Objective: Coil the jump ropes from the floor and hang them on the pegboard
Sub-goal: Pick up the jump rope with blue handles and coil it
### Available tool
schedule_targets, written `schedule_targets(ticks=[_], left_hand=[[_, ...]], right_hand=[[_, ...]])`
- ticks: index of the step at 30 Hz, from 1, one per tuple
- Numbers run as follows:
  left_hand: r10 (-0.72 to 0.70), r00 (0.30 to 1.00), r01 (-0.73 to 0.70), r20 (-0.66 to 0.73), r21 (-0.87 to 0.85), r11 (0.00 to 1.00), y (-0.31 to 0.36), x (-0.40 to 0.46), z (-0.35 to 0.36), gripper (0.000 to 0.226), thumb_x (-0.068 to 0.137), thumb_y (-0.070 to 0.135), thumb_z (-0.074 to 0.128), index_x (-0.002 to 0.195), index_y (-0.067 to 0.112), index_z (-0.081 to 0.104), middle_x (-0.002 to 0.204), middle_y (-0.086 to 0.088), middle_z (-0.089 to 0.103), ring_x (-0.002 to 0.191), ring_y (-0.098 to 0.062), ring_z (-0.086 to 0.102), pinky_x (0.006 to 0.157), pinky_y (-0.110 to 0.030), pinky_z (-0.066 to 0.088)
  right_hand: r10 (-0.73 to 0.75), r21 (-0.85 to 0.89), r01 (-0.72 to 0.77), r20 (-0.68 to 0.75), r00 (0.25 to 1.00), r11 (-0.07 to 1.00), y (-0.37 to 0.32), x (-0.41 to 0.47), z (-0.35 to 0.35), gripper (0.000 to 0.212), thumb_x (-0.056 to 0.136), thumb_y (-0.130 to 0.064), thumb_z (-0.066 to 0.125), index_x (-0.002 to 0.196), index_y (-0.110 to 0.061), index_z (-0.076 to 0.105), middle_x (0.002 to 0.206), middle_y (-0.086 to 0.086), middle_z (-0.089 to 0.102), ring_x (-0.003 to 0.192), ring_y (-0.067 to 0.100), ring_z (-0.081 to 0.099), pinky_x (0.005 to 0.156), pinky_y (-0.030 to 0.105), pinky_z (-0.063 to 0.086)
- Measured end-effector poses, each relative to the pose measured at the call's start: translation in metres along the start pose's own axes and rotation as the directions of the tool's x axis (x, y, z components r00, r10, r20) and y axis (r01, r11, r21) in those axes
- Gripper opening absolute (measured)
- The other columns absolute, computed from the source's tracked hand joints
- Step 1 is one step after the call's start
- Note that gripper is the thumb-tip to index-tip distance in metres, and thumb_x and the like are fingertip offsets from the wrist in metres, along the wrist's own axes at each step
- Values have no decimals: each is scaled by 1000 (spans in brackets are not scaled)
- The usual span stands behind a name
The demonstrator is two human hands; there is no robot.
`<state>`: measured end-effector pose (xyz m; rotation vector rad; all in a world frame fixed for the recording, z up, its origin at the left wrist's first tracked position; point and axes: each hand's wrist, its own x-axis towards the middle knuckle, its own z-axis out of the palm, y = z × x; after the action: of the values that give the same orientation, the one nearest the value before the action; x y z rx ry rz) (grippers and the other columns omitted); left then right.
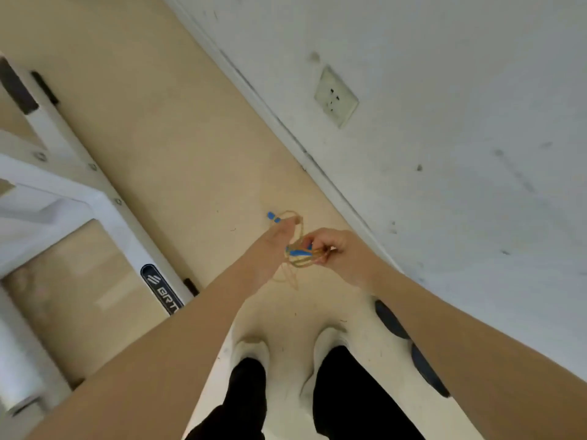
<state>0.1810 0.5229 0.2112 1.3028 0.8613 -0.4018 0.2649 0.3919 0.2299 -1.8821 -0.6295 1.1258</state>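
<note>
Thin tan jump rope with blue handles (298, 254): part-coiled, above shoes. Right hand (333, 249) pinched loops; left hand (273, 239) closed on strand. Risk: loose loops could slip, tangle.

wall (444, 90) right, white frame (79, 192) left

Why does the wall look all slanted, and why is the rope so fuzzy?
Head view: the wide lens and tipped head slant the wall; the thin yellow rope between the left hand and right hand is small and slightly blurred; light is soft, with faint shadows by the shoes.
</note>
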Motion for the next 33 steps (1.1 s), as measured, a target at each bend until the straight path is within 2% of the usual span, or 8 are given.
schedule_targets(ticks=[4,7,14,19,22,25,28,33], left_hand=[[114,987,-133,113,188,973,67,-112,4,28,99,36,37,91,26,63,88,9,59,83,-7,51,67,-10,36],[194,954,-259,227,305,917,115,-185,0,44,84,50,54,96,9,63,75,1,52,66,-9,46,62,-21,35],[221,935,-314,278,356,880,173,-308,-3,26,91,35,56,70,21,65,63,12,59,58,-1,46,65,-21,33],[350,916,-393,198,260,882,195,-366,20,25,95,16,50,75,15,64,71,-3,60,68,-15,50,68,-25,43],[387,909,-413,157,196,889,198,-395,40,27,96,18,48,76,16,66,74,-4,56,67,-14,51,65,-32,48],[402,899,-428,175,150,891,196,-432,65,27,98,20,45,83,14,66,76,0,60,69,-11,60,58,-29,53],[473,853,-502,222,97,859,192,-470,91,23,98,16,44,86,9,63,78,-3,64,71,-12,64,55,-26,54],[597,791,-611,131,124,782,173,-518,124,24,96,13,46,76,16,59,71,4,65,65,-9,64,66,-26,54]], right_hand=[[64,186,-64,8,998,980,-103,-81,-30,43,74,24,50,55,-14,56,69,-13,68,66,-9,60,70,16,46],[79,302,-53,-75,994,952,-175,-140,-50,49,77,24,50,55,-20,57,67,-13,67,67,0,61,72,21,48],[224,621,-6,-273,936,784,-282,-261,-107,35,80,21,38,66,-10,43,78,7,61,76,18,61,65,25,55],[311,70,-352,-647,696,933,-278,-310,-115,19,89,4,43,87,-11,53,91,11,54,85,25,49,58,25,38],[316,-387,-586,-569,759,711,-276,-340,-102,41,90,0,36,127,-15,42,129,17,40,109,34,43,84,35,41],[213,-239,-322,-389,896,916,-299,-373,-73,56,89,5,41,138,-20,35,149,9,23,134,27,29,103,33,33],[107,278,-48,-202,974,959,-331,-413,-41,23,96,-16,46,117,-18,54,120,2,58,107,17,57,90,29,44],[-30,144,90,-375,926,985,-327,-467,-16,19,88,-4,50,100,-15,61,74,-3,55,61,10,51,61,20,45]])
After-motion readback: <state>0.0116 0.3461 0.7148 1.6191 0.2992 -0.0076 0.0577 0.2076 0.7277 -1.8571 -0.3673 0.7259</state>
